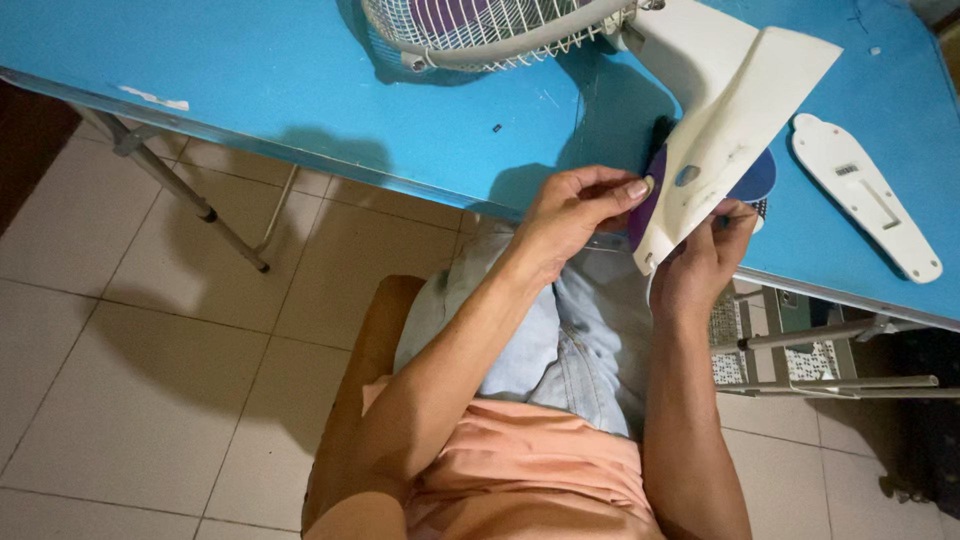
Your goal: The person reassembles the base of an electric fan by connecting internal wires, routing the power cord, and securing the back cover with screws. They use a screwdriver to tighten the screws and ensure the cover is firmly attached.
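A: Left hand [570, 215], what's it doing?

B: Fingers [610, 185] curled and pinched on the near-left edge of the white fan base cover [735, 125]. Thumb tip presses the cover's edge, next to the purple part [648, 200] behind it.

A: Right hand [705, 262]?

B: Under the cover's near end, fingers closed on its lower edge. Some fingertips are hidden behind the cover, but it's clearly a grip.

A: Where's the cover sit?

B: Held tilted at the near edge of the blue surface [250, 90], partly overhanging the person's lap. The far end runs up into the white neck of the fan. A small oval hole shows in its face. Purple and blue bits poke out behind it on the right side.

A: The fan itself?

B: White wire fan guard [470, 40] lying at the far side of the surface, purple blades visible through the wires. It connects to the neck just right of the guard.

A: Anything else on the surface?

B: A long white plastic panel [865, 195] lying flat, right of the cover, apart from both hands. A tiny dark speck, maybe a screw, left of the cover; too small to tell.

A: Below the surface?

B: Tiled floor, metal folding legs [190, 195] on the left and right, light denim shorts and a peach shirt on the seated person.
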